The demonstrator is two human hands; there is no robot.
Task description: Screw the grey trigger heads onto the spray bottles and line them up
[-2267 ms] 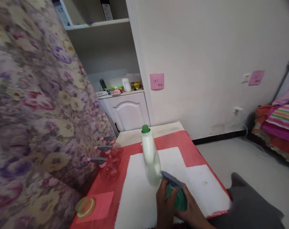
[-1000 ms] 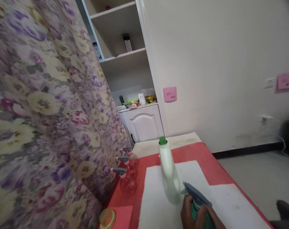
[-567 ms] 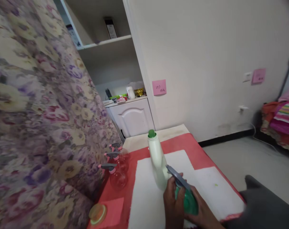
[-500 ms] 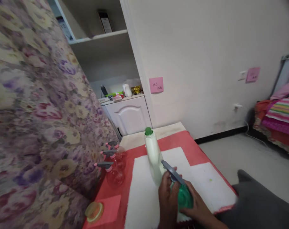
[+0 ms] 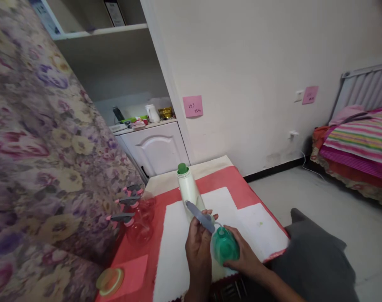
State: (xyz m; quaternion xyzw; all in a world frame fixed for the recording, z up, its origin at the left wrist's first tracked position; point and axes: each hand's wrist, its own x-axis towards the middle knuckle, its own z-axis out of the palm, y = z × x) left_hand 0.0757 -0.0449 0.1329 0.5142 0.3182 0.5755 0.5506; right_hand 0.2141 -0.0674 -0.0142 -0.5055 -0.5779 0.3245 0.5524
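Observation:
My left hand (image 5: 200, 240) is closed on a grey spray head (image 5: 201, 217), tilted, its nozzle pointing up and left. My right hand (image 5: 241, 256) is wrapped round a green transparent bottle (image 5: 225, 247) whose neck shows uncovered. A pale tube runs between the spray head and the bottle neck. Just behind my left hand stands a pale green bottle (image 5: 190, 188) with a green top, on the white mat (image 5: 172, 247).
Several pink spray bottles (image 5: 139, 228) with grey heads stand at the table's left. A round yellowish lid (image 5: 110, 281) lies at the front left. A floral curtain (image 5: 52, 167) hangs left, a shelf cabinet (image 5: 161, 149) behind, a bed (image 5: 361, 142) right.
The spray head has come away from the green bottle; my left hand has moved left with it, and the bottle's neck now shows. The view has shifted right.

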